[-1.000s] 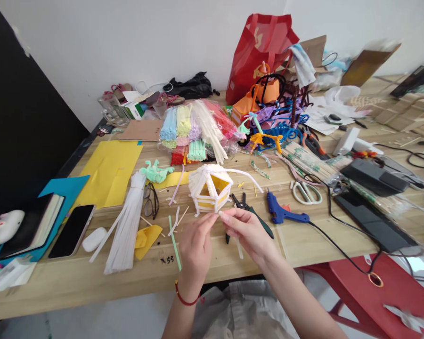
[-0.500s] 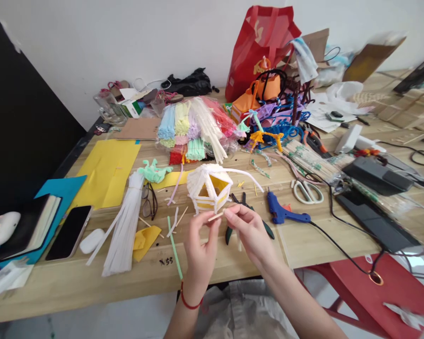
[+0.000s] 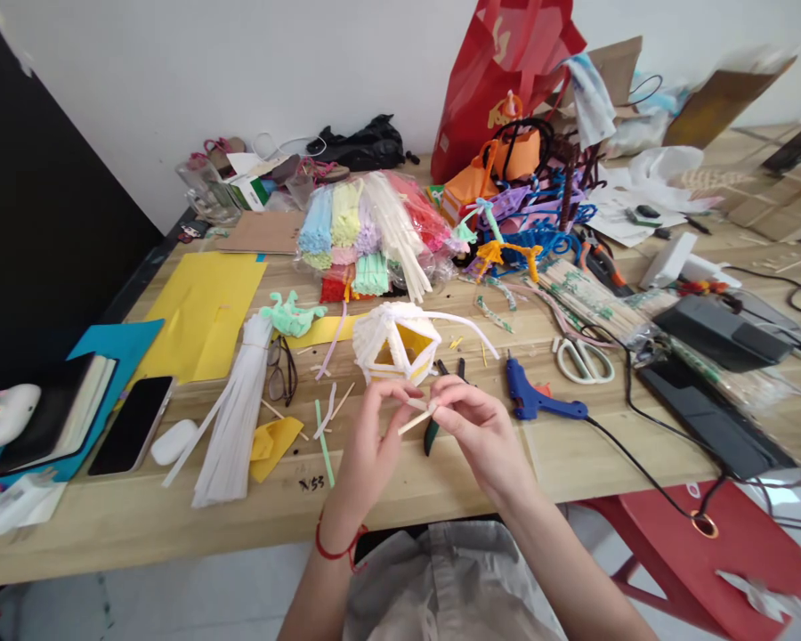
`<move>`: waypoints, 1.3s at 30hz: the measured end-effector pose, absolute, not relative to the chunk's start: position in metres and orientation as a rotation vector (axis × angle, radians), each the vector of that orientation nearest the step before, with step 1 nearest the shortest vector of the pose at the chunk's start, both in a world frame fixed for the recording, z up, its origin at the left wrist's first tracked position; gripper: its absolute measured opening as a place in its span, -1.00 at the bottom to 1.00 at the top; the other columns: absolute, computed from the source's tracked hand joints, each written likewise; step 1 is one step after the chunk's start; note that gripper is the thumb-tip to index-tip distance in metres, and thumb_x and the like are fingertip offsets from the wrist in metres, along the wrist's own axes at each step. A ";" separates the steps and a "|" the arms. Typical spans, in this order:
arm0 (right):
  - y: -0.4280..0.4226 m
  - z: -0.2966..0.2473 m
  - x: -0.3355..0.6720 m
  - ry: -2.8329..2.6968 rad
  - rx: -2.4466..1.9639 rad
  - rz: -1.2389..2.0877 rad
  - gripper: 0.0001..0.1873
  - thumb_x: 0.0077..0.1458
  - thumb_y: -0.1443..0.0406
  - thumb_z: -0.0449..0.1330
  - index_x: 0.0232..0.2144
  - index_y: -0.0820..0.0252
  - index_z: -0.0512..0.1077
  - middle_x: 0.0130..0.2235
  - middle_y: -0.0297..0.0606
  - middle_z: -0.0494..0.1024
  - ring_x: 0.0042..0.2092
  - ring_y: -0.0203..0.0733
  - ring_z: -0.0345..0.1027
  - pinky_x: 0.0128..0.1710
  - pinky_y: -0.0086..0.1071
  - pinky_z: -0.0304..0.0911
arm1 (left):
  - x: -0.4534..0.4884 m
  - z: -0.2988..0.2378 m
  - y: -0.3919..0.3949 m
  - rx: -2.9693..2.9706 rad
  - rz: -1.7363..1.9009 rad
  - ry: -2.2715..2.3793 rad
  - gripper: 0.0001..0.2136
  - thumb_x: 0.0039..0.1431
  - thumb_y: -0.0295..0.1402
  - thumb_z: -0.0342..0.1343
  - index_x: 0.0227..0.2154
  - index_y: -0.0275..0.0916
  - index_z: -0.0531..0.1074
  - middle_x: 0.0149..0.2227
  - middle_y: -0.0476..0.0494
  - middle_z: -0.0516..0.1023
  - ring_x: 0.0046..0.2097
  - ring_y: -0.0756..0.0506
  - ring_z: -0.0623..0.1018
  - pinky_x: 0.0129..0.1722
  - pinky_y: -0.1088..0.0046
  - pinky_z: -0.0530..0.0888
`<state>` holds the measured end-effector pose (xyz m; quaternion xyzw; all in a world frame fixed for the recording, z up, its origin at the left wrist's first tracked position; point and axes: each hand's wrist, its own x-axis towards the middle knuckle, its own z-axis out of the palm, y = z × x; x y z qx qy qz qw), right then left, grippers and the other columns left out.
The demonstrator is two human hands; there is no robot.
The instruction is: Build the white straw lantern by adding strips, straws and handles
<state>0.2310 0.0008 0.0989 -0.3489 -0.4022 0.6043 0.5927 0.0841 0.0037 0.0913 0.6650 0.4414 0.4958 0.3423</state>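
- Head view: we see the right hand [image 3: 481, 436] with thumb and index finger pinched on a thin pale stick [image 3: 414, 424], which slants down-left from the fingertips.
- Left hand [image 3: 372, 450]: we note curled fingers close by the stick's upper end; we cannot tell whether they grip.
- Pose: both forearms reach forward, wrists raised above the table [image 3: 267, 532], hands converging just before the white-and-yellow model [image 3: 407, 343].

We're looking from head height, close above the front edge of the worktop [image 3: 561, 463], facing forward and down: grey clothing [image 3: 447, 583] below, wall [image 3: 206, 71] up top.
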 end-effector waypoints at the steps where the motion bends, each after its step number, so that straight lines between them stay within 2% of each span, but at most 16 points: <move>1: 0.001 0.099 0.233 -1.007 -0.828 1.357 -0.94 -0.05 0.27 0.38 -0.47 0.06 0.57 -0.32 -0.32 0.48 -0.23 -0.26 0.37 -0.20 -0.38 0.30 | 0.078 0.095 0.007 1.759 1.245 1.144 -0.94 0.27 -0.45 0.02 -0.24 -0.16 0.32 -0.21 -0.06 0.54 -0.11 -0.04 0.53 -0.04 0.38 0.42; 6: 0.001 0.101 0.242 -1.339 -0.979 0.980 -0.97 0.03 0.33 0.33 -0.41 0.09 0.56 -0.31 -0.26 0.51 -0.20 -0.19 0.40 -0.17 -0.32 0.32 | 0.057 0.118 0.020 2.099 1.168 1.235 -0.93 0.24 -0.45 0.08 -0.31 -0.15 0.43 -0.31 0.00 0.57 -0.23 -0.01 0.55 -0.17 0.48 0.43; 9: 0.000 0.100 0.245 -1.466 -1.061 0.727 -0.93 0.10 0.37 0.27 -0.36 0.09 0.54 -0.30 -0.25 0.54 -0.20 -0.19 0.43 -0.18 -0.32 0.35 | 0.058 0.130 0.015 2.208 1.177 1.295 -0.91 0.24 -0.47 0.08 -0.31 -0.16 0.45 -0.33 0.00 0.56 -0.25 0.00 0.55 -0.19 0.51 0.42; 15: -0.002 0.096 0.240 -1.498 -1.133 0.415 -0.85 0.14 0.42 0.20 -0.29 0.08 0.53 -0.27 -0.24 0.56 -0.23 -0.19 0.46 -0.20 -0.31 0.39 | 0.083 0.124 -0.017 1.941 1.268 1.432 -0.92 0.21 -0.48 0.11 -0.31 -0.16 0.43 -0.38 0.03 0.56 -0.36 0.05 0.52 -0.35 0.58 0.39; 19: -0.002 0.093 0.229 -1.315 -1.119 0.486 -0.87 0.09 0.43 0.25 -0.35 0.10 0.54 -0.31 -0.24 0.55 -0.25 -0.20 0.45 -0.24 -0.32 0.38 | 0.110 0.110 -0.035 1.336 1.409 1.434 -0.97 0.25 -0.37 0.08 -0.27 -0.17 0.36 -0.46 0.04 0.53 -0.41 0.05 0.53 -0.40 0.60 0.40; 21: -0.003 0.092 0.223 -1.174 -1.098 0.638 -0.91 0.06 0.40 0.28 -0.39 0.11 0.54 -0.33 -0.24 0.55 -0.26 -0.19 0.44 -0.29 -0.33 0.38 | 0.120 0.103 -0.036 1.094 1.424 1.339 -0.90 0.24 -0.28 0.08 -0.29 -0.19 0.34 -0.51 0.04 0.50 -0.48 0.04 0.51 -0.45 0.58 0.39; 24: -0.004 0.091 0.216 -1.040 -1.045 0.827 -0.96 0.02 0.36 0.32 -0.42 0.12 0.54 -0.35 -0.24 0.55 -0.26 -0.18 0.45 -0.34 -0.34 0.38 | 0.124 0.097 -0.029 0.902 1.422 1.245 -0.77 0.23 -0.14 0.07 -0.30 -0.23 0.37 -0.48 -0.01 0.51 -0.59 0.09 0.40 -0.53 0.57 0.33; 27: -0.005 0.089 0.216 -1.089 -1.024 0.820 -0.97 0.02 0.35 0.32 -0.43 0.11 0.56 -0.35 -0.24 0.56 -0.25 -0.17 0.45 -0.32 -0.33 0.36 | 0.119 0.097 -0.022 0.908 1.431 1.192 -0.68 0.22 -0.06 0.05 -0.28 -0.26 0.43 -0.51 -0.02 0.49 -0.58 0.09 0.36 -0.54 0.58 0.30; 30: -0.007 0.089 0.220 -1.230 -0.998 0.692 -0.90 0.05 0.39 0.30 -0.38 0.08 0.58 -0.35 -0.24 0.57 -0.26 -0.16 0.45 -0.29 -0.28 0.36 | 0.114 0.101 -0.018 0.886 1.382 1.094 -0.70 0.16 -0.08 0.14 -0.31 -0.25 0.44 -0.58 0.01 0.45 -0.58 0.09 0.35 -0.58 0.60 0.26; 35: -0.007 0.092 0.229 -1.455 -0.942 0.415 -0.74 0.09 0.47 0.24 -0.25 0.00 0.55 -0.34 -0.28 0.59 -0.29 -0.15 0.46 -0.28 -0.23 0.35 | 0.104 0.110 -0.014 0.789 1.242 0.987 -0.72 0.03 -0.15 0.27 -0.36 -0.27 0.45 -0.50 -0.02 0.50 -0.63 0.10 0.34 -0.63 0.57 0.31; 39: -0.007 0.095 0.230 -1.536 -0.955 0.325 -0.71 0.10 0.50 0.20 -0.20 0.03 0.50 -0.29 -0.26 0.57 -0.25 -0.17 0.45 -0.25 -0.27 0.35 | 0.098 0.115 -0.013 0.911 1.209 0.987 -0.81 0.06 -0.25 0.26 -0.34 -0.26 0.49 -0.50 -0.02 0.52 -0.55 0.09 0.41 -0.56 0.61 0.36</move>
